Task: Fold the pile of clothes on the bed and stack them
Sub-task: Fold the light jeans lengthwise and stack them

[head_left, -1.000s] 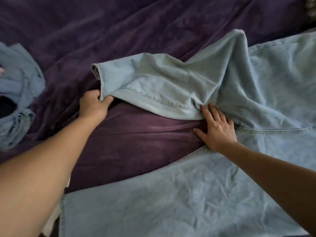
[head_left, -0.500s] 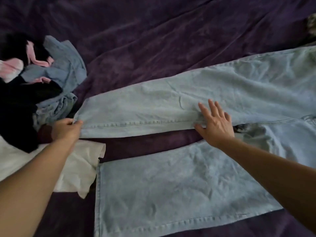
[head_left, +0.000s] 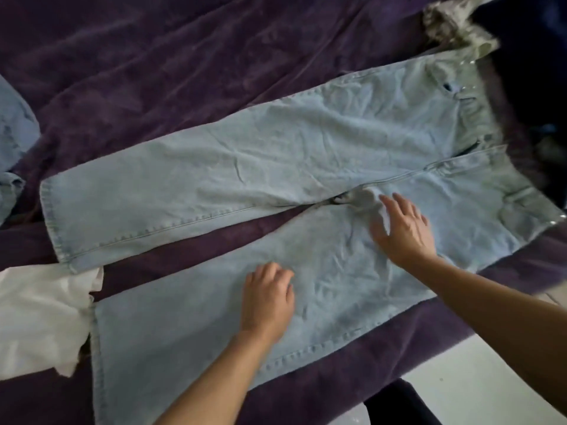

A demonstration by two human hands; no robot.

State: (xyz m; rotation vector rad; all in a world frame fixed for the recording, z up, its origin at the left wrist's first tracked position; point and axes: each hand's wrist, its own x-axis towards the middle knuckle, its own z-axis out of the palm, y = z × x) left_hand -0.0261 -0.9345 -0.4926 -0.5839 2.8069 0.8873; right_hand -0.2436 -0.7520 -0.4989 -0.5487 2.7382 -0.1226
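A pair of light blue jeans (head_left: pixel 276 154) lies spread flat on the purple bed cover (head_left: pixel 153 56), waist at the right, both legs stretched to the left with a gap between them. My left hand (head_left: pixel 267 299) rests palm down on the near leg, fingers loosely bent, holding nothing. My right hand (head_left: pixel 402 228) lies flat with spread fingers on the near leg just below the crotch, beside a small bunched fold.
A white garment (head_left: pixel 40 317) lies at the left under the leg ends. Another blue denim piece (head_left: pixel 12 142) sits at the far left edge. A furry grey item (head_left: pixel 454 26) lies past the waistband. The bed's near edge and pale floor (head_left: pixel 478 378) show at bottom right.
My left hand let go of the far leg's hem and moved right onto the near leg. My right hand shifted from the far leg's inseam onto the near leg. The far leg now lies flat.
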